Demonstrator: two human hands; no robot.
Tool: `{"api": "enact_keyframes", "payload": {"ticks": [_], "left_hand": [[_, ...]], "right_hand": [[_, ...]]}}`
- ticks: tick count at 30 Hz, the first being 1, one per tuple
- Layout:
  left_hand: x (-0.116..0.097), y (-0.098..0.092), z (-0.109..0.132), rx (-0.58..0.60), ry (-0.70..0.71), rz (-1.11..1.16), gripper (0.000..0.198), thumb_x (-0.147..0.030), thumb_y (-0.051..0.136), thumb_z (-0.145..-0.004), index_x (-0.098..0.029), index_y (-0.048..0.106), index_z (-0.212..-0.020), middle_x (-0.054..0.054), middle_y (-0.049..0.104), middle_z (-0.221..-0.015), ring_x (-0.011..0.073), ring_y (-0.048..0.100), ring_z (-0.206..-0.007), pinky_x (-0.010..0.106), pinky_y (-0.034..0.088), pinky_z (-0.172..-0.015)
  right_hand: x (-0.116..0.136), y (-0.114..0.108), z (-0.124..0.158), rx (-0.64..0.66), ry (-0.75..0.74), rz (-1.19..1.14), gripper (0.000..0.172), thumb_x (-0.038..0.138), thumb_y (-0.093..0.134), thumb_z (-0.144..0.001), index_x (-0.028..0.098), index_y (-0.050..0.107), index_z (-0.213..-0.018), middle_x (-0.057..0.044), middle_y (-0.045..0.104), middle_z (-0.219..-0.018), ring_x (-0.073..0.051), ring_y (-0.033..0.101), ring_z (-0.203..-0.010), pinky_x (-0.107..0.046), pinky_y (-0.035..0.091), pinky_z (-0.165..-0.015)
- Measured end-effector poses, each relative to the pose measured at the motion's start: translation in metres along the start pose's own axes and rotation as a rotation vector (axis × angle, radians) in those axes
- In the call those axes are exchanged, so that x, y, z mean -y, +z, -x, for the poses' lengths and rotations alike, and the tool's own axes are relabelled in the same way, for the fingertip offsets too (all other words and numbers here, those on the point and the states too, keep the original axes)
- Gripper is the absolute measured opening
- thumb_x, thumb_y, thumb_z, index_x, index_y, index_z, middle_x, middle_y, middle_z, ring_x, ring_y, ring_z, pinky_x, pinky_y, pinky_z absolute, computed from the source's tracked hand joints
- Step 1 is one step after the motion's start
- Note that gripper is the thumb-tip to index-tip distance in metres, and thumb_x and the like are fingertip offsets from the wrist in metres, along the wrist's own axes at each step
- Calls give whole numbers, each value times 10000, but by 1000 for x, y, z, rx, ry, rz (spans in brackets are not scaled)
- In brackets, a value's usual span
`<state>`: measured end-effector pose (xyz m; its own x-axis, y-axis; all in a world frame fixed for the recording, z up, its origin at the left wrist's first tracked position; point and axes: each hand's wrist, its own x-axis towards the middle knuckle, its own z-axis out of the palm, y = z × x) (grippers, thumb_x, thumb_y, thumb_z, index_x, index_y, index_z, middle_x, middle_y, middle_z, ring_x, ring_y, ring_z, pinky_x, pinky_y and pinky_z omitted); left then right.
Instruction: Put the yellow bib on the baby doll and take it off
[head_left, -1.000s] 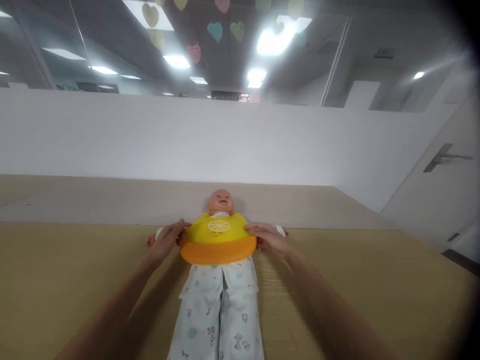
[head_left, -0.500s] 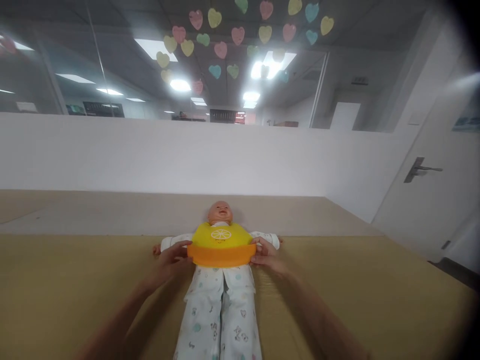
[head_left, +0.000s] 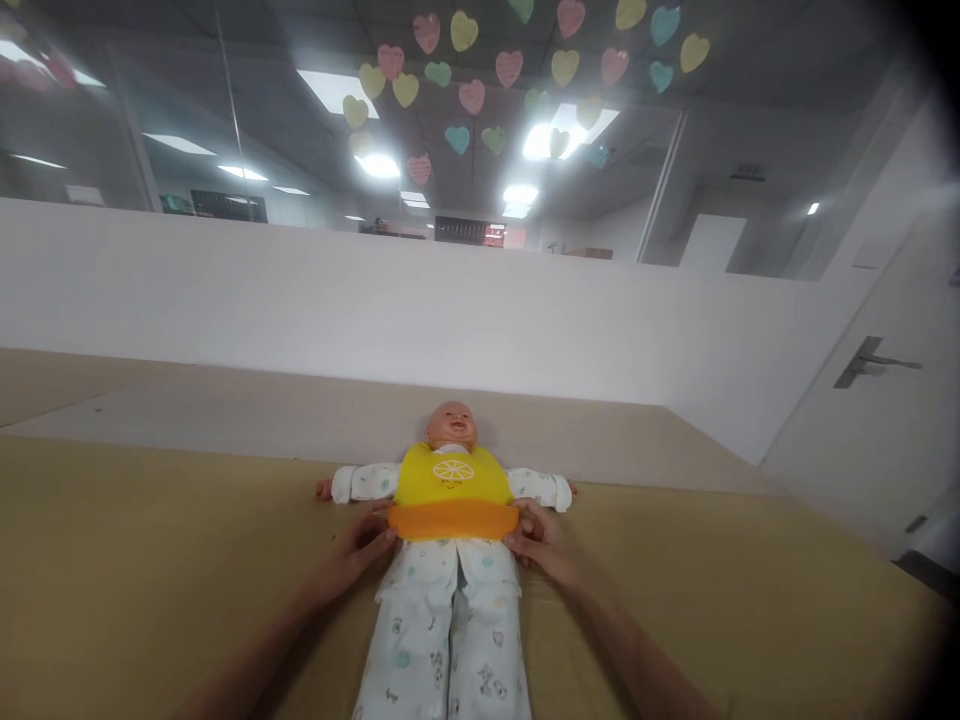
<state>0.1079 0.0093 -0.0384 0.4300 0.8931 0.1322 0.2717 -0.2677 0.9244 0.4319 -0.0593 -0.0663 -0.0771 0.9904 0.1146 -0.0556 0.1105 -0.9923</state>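
Note:
A baby doll (head_left: 452,426) lies on its back in white patterned clothes, arms spread to both sides. Across its chest is a yellow bib (head_left: 486,480) with a white citrus-slice print and an orange catch pocket (head_left: 454,520) along the bottom. My left hand (head_left: 360,550) grips the pocket's left end, thumb toward the front and fingers curled at the edge. At the right end, my right hand (head_left: 545,545) holds the pocket in much the same way. Parts of the fingertips are hidden at the bib's edges.
The doll rests on a tan padded surface (head_left: 187,580), with a greyish strip (head_left: 247,410) behind its head. Beyond stands a low white wall (head_left: 375,310) under glass with heart-shaped notes. A door with a metal handle (head_left: 870,362) is at the right.
Both hands have moved down slightly with the pocket's ends, and the pocket looks flatter and lower. More of the doll's sleeves shows. The camera view has tilted and shifted a little.

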Motion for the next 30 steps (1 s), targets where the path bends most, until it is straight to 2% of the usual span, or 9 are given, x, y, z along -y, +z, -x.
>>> {"api": "enact_keyframes", "payload": {"ticks": [3,8,13,20,26,30], "left_hand": [[-1,1,3,6,-13,17,504,-530,642,-751,-337,596,-1214,18,703,-923,264,647,-967,382,494,-902],[1,5,2,17,10,39,485,-513,697,-706,-329,607,-1145,14,681,-880,251,646,-887,355,507,-798],[13,8,-3,-24,37,86,440,-514,700,-707,-331,619,-1099,2,679,-855,253,648,-879,357,503,-804],[29,9,-6,-42,53,73,551,-527,658,-752,-257,531,-1215,2,637,-825,225,619,-851,343,490,-782],[31,10,-4,21,53,54,713,-447,691,-740,-203,419,-1351,0,596,-848,184,586,-814,320,480,-769],[33,10,-4,-7,85,44,709,-388,645,-752,-218,385,-1389,9,613,-892,184,599,-836,325,486,-788]], "right_hand": [[0,3,3,-14,8,40,516,499,778,-679,242,462,-996,94,432,-580,-82,373,-493,-226,264,-490],[0,7,5,-31,-4,59,512,505,771,-692,237,448,-986,90,418,-593,-89,380,-526,-234,279,-514],[-4,8,4,-49,-11,48,509,520,773,-692,227,451,-957,90,410,-591,-83,381,-518,-232,275,-503],[-3,7,4,-65,20,33,522,504,780,-687,225,449,-978,92,442,-598,-84,421,-510,-226,283,-501],[-3,7,6,-48,5,43,503,483,769,-712,222,460,-1011,88,468,-621,-81,448,-524,-217,277,-502],[-2,5,6,-74,20,49,611,505,738,-735,229,445,-1194,66,540,-638,-108,505,-550,-216,304,-502]]}}
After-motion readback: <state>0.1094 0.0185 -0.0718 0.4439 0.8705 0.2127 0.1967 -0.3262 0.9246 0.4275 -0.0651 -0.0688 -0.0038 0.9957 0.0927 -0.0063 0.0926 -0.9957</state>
